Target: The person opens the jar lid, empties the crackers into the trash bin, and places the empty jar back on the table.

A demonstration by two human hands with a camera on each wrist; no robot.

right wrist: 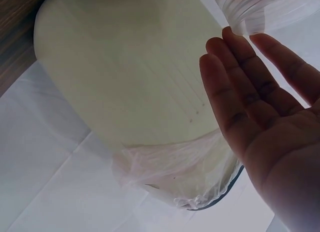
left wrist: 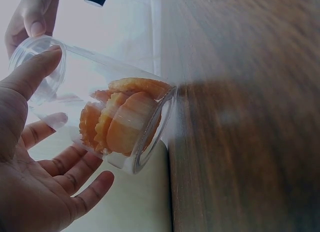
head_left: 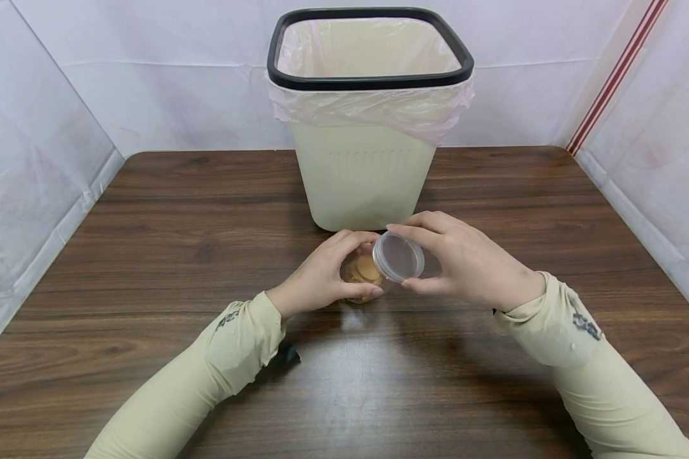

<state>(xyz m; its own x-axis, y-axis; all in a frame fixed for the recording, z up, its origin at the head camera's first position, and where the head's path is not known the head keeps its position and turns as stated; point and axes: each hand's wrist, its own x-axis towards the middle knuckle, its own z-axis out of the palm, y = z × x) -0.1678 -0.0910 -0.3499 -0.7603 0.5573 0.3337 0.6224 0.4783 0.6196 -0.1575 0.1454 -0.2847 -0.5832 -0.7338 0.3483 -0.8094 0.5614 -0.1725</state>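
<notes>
In the head view my left hand [head_left: 321,274] holds a clear jar [head_left: 357,294] between thumb and fingers. Orange-tan round pieces [left wrist: 125,117], some with ridged edges, lie near its base, which meets the table in the left wrist view. A clear round lid [head_left: 399,257] tilts beside the jar's top, pinched at its rim between the thumb and fingers of my right hand [head_left: 467,260]. Whether lid and jar touch, I cannot tell. In the right wrist view the lid [right wrist: 280,14] is partly visible at the fingertips of my right hand [right wrist: 267,112].
Directly behind both hands stands a cream bin [head_left: 364,172] with a black rim [head_left: 373,83] and a pinkish liner folded over it. It stands on the dark wooden table [head_left: 207,210]. White sheeting [head_left: 178,95] encloses the back and sides.
</notes>
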